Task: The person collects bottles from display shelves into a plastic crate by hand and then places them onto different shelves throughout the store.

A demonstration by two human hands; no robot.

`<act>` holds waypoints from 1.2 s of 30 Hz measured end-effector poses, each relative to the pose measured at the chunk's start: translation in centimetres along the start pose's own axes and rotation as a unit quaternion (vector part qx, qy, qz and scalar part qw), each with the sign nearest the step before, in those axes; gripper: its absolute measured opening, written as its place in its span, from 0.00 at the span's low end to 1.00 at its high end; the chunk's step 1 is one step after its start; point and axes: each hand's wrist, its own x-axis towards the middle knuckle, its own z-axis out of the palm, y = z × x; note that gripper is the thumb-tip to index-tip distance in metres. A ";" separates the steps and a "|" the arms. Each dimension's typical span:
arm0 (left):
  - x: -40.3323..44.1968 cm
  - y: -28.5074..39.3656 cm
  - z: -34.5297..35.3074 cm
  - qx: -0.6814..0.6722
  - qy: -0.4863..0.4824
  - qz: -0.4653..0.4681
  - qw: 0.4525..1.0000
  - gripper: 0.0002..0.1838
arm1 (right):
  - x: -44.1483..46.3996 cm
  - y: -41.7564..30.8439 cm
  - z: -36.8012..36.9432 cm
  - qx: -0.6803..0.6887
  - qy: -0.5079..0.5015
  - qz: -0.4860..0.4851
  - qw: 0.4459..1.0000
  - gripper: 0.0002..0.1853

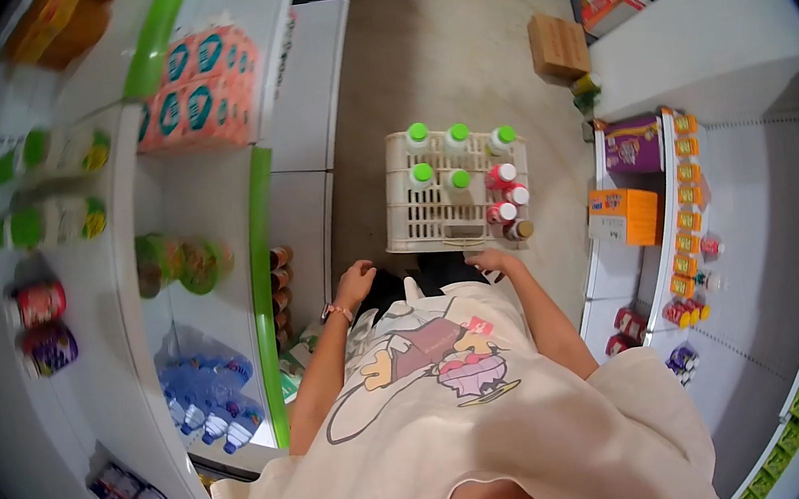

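A cream plastic crate [400, 211] stands on the floor in front of my knees. In it are several bottles with green caps, among them a green-capped bottle [457, 138], and several red bottles with white caps, such as a red bottle [500, 176]. A brown-capped bottle [518, 230] sits at its near right corner. My left hand [357, 282] is beside my left leg, apart from the crate, fingers loosely bent and holding nothing visible. Just below the crate's near edge, my right hand [490, 264] has its fingers loosely extended; nothing shows in it.
Shelves rise on both sides. The left shelf [270, 297] holds pink tissue packs [203, 99], water bottles [207, 396] and jars. On the right stand an orange box [625, 217], a purple pack [633, 146] and small orange boxes. A cardboard box [558, 46] sits farther along the aisle floor.
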 end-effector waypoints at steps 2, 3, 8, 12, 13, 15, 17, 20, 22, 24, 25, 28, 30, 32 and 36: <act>-2.2 -1.5 -1.1 -0.075 0.032 0.023 0.996 0.18 | 0.0 -4.6 1.2 -0.063 -0.043 -0.031 0.997 0.32; -3.8 -1.7 -1.7 -0.109 0.035 0.030 0.993 0.18 | -1.2 -7.2 2.3 -0.069 -0.054 -0.064 0.994 0.33; -12.9 5.0 -10.5 -0.265 0.016 0.064 0.962 0.18 | -11.6 -23.2 8.9 -0.115 -0.127 -0.283 0.944 0.31; -24.1 13.2 -20.6 -0.389 0.116 0.169 0.898 0.19 | -21.6 -33.2 16.3 -0.191 -0.253 -0.457 0.831 0.27; -27.4 14.7 -23.0 -0.407 0.149 0.184 0.882 0.19 | -24.9 -34.9 18.3 -0.191 -0.287 -0.455 0.821 0.26; -31.8 14.9 -26.3 -0.420 0.235 0.235 0.844 0.21 | -30.5 -37.8 21.9 -0.193 -0.356 -0.498 0.767 0.25; -34.8 13.9 -28.8 -0.406 0.329 0.303 0.797 0.25 | -34.3 -40.1 25.2 -0.183 -0.425 -0.580 0.671 0.24; -39.1 14.4 -33.1 -0.342 0.456 0.311 0.760 0.24 | -36.4 -43.8 29.4 -0.147 -0.351 -0.670 0.637 0.24; -39.4 13.9 -36.0 -0.306 0.507 0.315 0.742 0.23 | -37.6 -45.7 32.1 -0.097 -0.314 -0.703 0.631 0.25; -38.1 12.6 -38.9 -0.256 0.548 0.293 0.740 0.24 | -36.8 -48.8 35.1 -0.108 -0.242 -0.750 0.606 0.27; -37.1 11.4 -40.2 -0.227 0.568 0.274 0.742 0.25 | -36.3 -50.2 36.9 -0.099 -0.166 -0.772 0.606 0.28; -35.1 9.5 -43.6 -0.224 0.545 0.213 0.779 0.30 | -31.3 -58.0 41.8 -0.182 0.087 -0.849 0.488 0.43; -33.4 7.6 -44.9 -0.271 0.534 0.199 0.776 0.32 | -30.3 -59.1 44.0 -0.194 0.064 -0.815 0.542 0.45; -32.3 6.6 -45.8 -0.284 0.530 0.186 0.777 0.34 | -29.8 -60.0 45.1 -0.185 0.057 -0.799 0.569 0.45; -33.7 7.6 -43.7 -0.286 0.514 0.173 0.790 0.34 | -30.5 -58.7 44.9 -0.185 0.071 -0.787 0.584 0.41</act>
